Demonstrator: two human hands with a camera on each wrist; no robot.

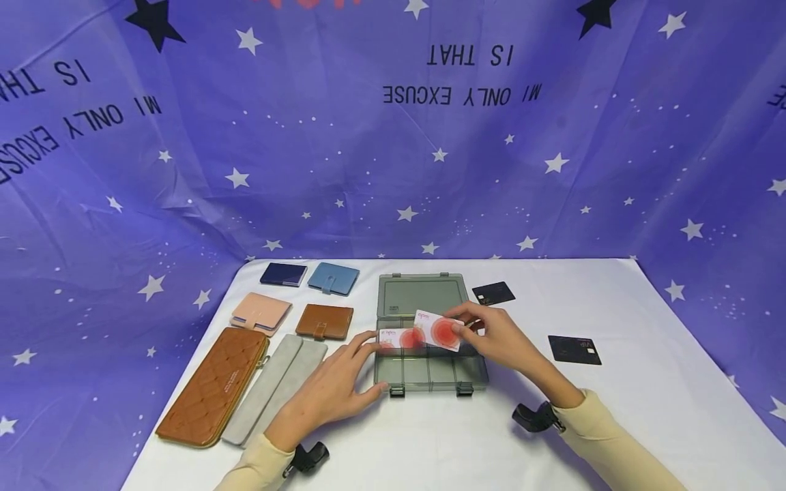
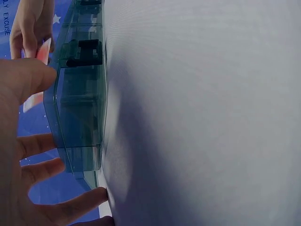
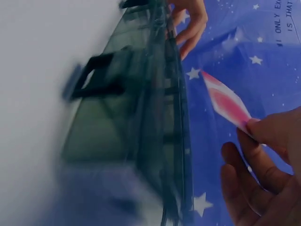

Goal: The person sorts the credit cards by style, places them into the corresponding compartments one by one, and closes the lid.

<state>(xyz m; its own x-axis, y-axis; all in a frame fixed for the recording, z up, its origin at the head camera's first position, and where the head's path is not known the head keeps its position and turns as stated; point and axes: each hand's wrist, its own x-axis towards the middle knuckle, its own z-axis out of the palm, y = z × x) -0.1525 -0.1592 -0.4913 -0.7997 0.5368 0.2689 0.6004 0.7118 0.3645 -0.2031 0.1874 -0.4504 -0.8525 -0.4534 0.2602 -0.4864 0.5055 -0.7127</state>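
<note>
Over the open grey box point(image 1: 430, 372) near the table's point(image 1: 645, 409) front edge, right hand point(image 1: 500, 337) pinches 1 red-spotted card point(image 1: 437, 330). Left hand point(image 1: 334, 385) w/ fingers straight & apart rests at box's left side, touching a 2nd card point(image 1: 399, 337).

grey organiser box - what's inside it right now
The open grey organiser box holds one white card with red circles across its back compartments, touched by the left hand. The right hand pinches a second matching card above it. Front compartments look empty; beneath the cards is hidden.

White table point(image 1: 645, 409) with wallets point(image 1: 211, 386), box point(image 1: 430, 372), cards point(image 1: 574, 349)
</note>
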